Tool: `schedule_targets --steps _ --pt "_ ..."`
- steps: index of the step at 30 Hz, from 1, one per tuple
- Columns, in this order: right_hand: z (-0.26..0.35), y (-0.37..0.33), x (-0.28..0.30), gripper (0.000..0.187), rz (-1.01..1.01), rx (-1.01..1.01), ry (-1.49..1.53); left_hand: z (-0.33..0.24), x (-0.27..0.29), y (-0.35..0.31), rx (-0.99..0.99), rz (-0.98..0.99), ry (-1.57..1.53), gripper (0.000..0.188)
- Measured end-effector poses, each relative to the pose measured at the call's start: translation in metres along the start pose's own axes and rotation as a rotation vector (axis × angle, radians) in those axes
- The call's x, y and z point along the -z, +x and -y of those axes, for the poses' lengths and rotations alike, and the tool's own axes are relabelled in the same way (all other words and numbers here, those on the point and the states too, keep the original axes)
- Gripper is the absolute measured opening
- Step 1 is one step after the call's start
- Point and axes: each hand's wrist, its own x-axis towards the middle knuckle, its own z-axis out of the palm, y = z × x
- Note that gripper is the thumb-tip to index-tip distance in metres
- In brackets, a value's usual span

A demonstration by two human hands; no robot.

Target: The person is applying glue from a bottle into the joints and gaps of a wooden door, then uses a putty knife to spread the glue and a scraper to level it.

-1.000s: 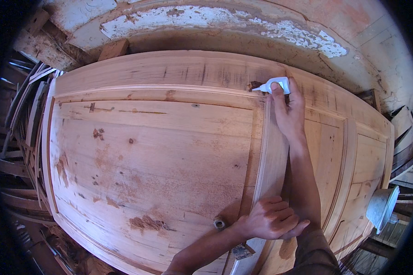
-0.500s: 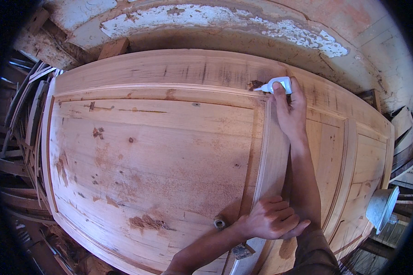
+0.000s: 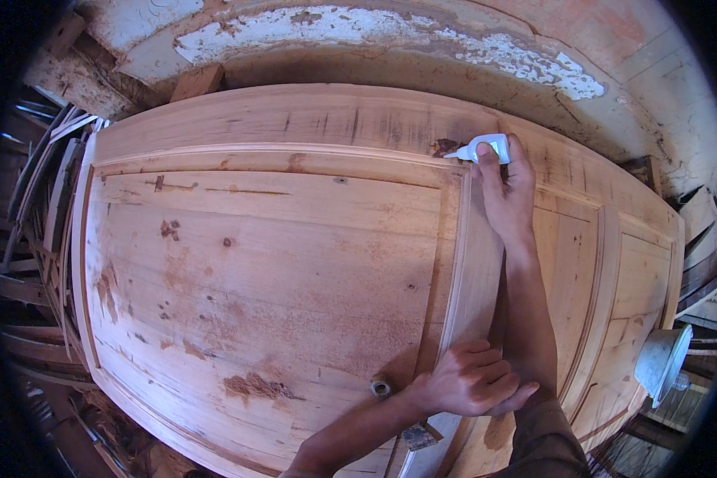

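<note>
My right hand (image 3: 508,187) is closed around a small white squeeze bottle (image 3: 488,148) with a narrow nozzle, held on its side between thumb and fingers. The nozzle tip points left and meets a dark, rough knot hole (image 3: 444,148) in the top rail of a wooden panel door (image 3: 279,231). Whether any liquid comes out is too small to see. My left hand (image 3: 476,381) is curled into a fist with the thumb stretched right, against or just over my right forearm. Its palm side is hidden, but nothing sticks out of it.
On the lower part of the door lie a short hollow cylinder (image 3: 381,386) and a dark flat-ended piece (image 3: 420,436). Reddish filler patches (image 3: 255,386) and dust mark the panel. A pale bucket (image 3: 661,362) stands at the right edge. Scrap wood strips (image 3: 44,207) are piled left.
The bottle and my right hand have shifted very slightly right, with the nozzle still at the knot hole. My left hand keeps its place.
</note>
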Motion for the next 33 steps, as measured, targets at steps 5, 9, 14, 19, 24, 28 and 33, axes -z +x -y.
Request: schedule_targets --steps 5,9,14,19,24,28,33 --pt "-0.0003 -0.0001 -0.0006 0.020 -0.026 0.019 0.041 -0.0002 -0.0009 0.0014 -0.001 -0.025 0.002 0.045" --pt "-0.0015 0.0001 0.0004 0.019 -0.040 -0.007 0.063 -0.0001 -0.0030 -0.0007 0.004 -0.030 0.006 0.046" --pt "0.0028 0.0003 0.0033 0.022 -0.007 -0.015 -0.002 0.0013 -0.0018 -0.0048 -0.010 0.010 0.005 0.036" --pt "0.0008 0.0012 0.0033 0.019 -0.036 -0.005 0.018 0.0010 -0.0017 -0.0047 -0.006 0.016 -0.005 0.036" --pt "-0.0017 0.0012 0.0034 0.020 -0.035 -0.013 0.024 0.0008 -0.0017 -0.0004 -0.008 -0.010 -0.013 0.040" --pt "-0.0025 0.0011 0.0044 0.020 -0.048 -0.008 -0.010 -0.0001 -0.0031 -0.0007 0.003 -0.029 -0.006 0.042" --pt "-0.0022 0.0013 0.0040 0.020 -0.041 -0.008 -0.009 -0.0006 -0.0006 0.0015 0.008 -0.016 -0.002 0.042"
